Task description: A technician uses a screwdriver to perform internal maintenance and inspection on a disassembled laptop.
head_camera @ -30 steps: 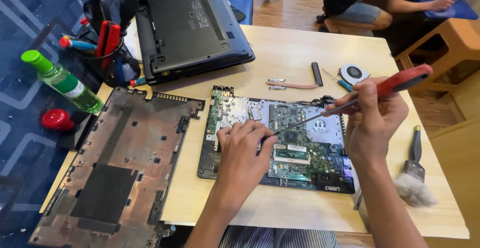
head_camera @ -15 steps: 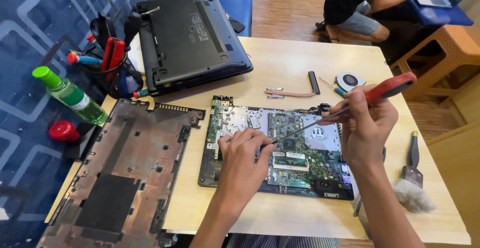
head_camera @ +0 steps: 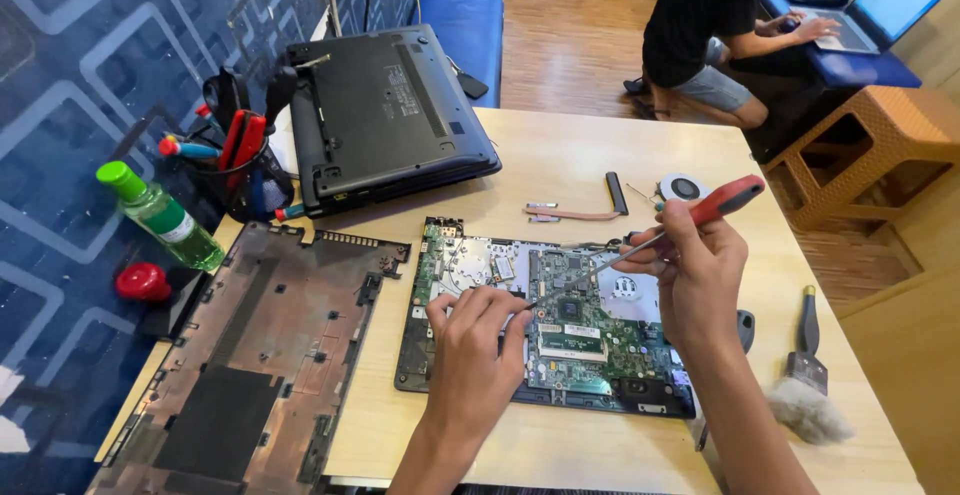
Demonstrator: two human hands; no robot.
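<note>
A green laptop motherboard (head_camera: 590, 345) lies flat near the front of the wooden table (head_camera: 560, 170). My right hand (head_camera: 695, 275) grips a red-handled screwdriver (head_camera: 725, 200), its long shaft slanting down left to the board's middle. My left hand (head_camera: 475, 350) rests on the board's left half, fingers curled around the screwdriver's tip. What the fingertips pinch is hidden.
A dark laptop bottom cover (head_camera: 255, 355) lies at the left. A closed black laptop (head_camera: 385, 115) sits behind it. A tool holder (head_camera: 245, 155), a green bottle (head_camera: 160, 215), a copper heatpipe (head_camera: 575, 213), a fan (head_camera: 685, 188) and a brush (head_camera: 805, 385) surround the board. Another person (head_camera: 720, 30) sits beyond the table.
Both hands stay on the board with the screwdriver tip held in place. The view has shifted slightly, and the right hand tilted the handle a little.
</note>
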